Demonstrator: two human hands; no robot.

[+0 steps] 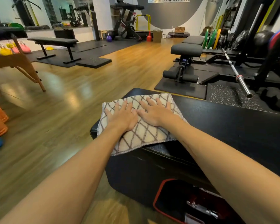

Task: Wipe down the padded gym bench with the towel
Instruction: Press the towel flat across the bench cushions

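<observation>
Black padded gym bench: broad, flat, vinyl-like top, slightly glossy, rounded corner; looks firm with some give. Landmark for all below.

Beige woven towel with brown diamond lattice and stitched grey edge: lies spread on the bench's left end, its near corner hanging over the bench's front edge. Judged light, limp, likely to slide readily on the smooth cover and bunch if pushed from one edge; best driven by flat palm pressure near its middle.

Left hand: fingers spread, palm flat on the towel, gripping nothing.

Right hand: likewise flat and splayed, just beside the left, toward the bench's middle.
</observation>
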